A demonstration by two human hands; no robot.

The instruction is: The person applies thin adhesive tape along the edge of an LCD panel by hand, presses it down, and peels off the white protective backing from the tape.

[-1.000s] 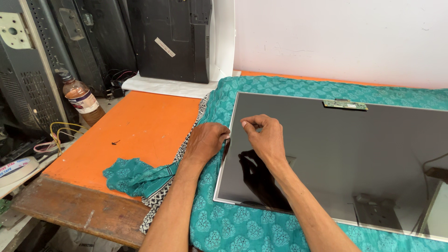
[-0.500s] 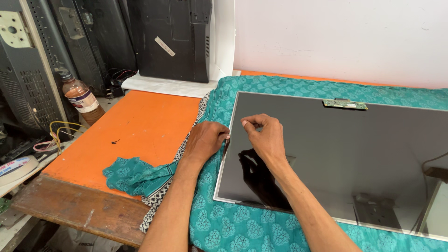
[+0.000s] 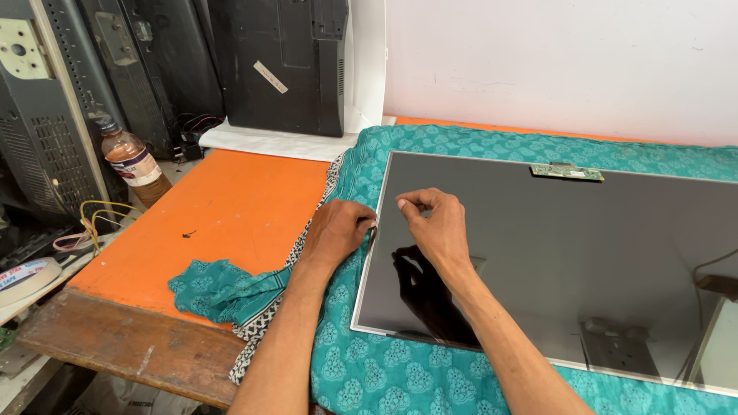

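Your big dark screen panel lies flat on the teal cloth. It is shiny like a mirror, with a thin silver edge.

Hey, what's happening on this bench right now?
A person is working at the left edge of a large dark display panel lying flat on a teal patterned cloth over an orange table. The left hand rests at the panel's edge, and the right hand sits on the glass with fingertips pinched together; what they pinch is too small to tell. A small green circuit strip sits at the far edge.
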